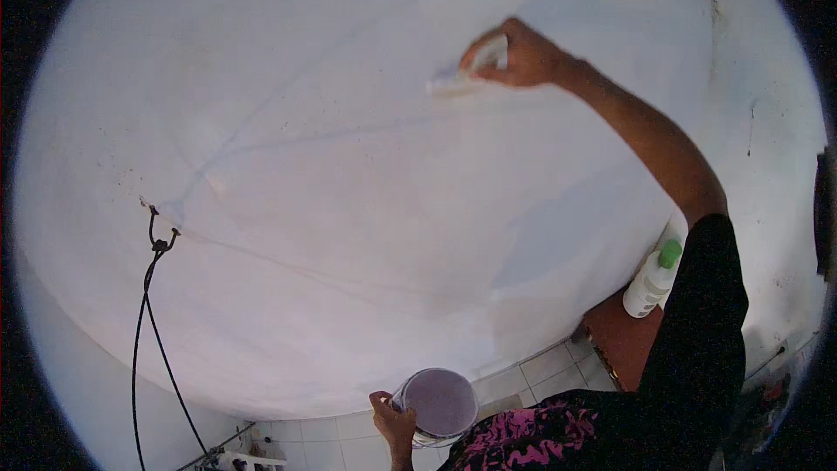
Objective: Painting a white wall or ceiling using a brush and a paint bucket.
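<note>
My right hand (pixel 516 59) is raised against the white wall (pixel 327 196), its fingers curled around a pale, blurred tool (pixel 458 84) that looks like a brush; its exact kind cannot be told. Low in the view, my left hand (pixel 395 424) grips the side of a bucket (pixel 441 403), which is close to my patterned shirt. Greyish-lilac liquid fills much of the bucket's opening. Fine bluish streaks and small dark specks mark the wall.
Black cords (pixel 148 288) hang from hooks in the wall at left. A white bottle with a green cap (pixel 647 284) stands on a reddish-brown surface (pixel 624 333) at right. Floor tiles (pixel 543 366) run along the wall's foot. White objects (pixel 255 461) lie at lower left.
</note>
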### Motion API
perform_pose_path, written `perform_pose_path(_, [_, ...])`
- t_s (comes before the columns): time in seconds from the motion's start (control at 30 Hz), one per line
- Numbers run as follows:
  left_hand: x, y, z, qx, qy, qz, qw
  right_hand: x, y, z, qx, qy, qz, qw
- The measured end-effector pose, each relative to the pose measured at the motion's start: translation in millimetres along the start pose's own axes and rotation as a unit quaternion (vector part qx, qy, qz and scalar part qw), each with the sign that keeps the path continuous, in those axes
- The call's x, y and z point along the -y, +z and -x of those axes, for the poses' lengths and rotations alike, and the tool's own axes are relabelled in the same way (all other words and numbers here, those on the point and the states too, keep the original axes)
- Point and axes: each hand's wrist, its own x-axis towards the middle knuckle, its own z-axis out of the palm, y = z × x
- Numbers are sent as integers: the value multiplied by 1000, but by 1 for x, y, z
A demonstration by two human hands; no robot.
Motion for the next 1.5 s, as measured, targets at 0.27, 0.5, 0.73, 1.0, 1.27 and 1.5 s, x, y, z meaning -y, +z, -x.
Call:
perform_pose_path(0.27, [14,17,12,14,-25,-5,1000,24,-139,-105,-292,-187,319,882])
perform_pose_path(0.5, [21,21,29,0,-34,-5,999,-19,-38,-36,-267,-187,353,877])
perform_pose_path(0.73, [23,15,35,29,-34,-40,998,14,95,135,-84,-96,244,961])
perform_pose_path(1.0, [42,29,24,79,69,-59,993,80,140,198,-211,76,-1,975])
perform_pose_path(1.27, [27,51,2,98,-6,-1,995,162,266,326,-308,559,-551,538])
perform_pose_path(1.5, [25,79,-18,104,28,0,994,228,339,390,-208,588,-615,482])
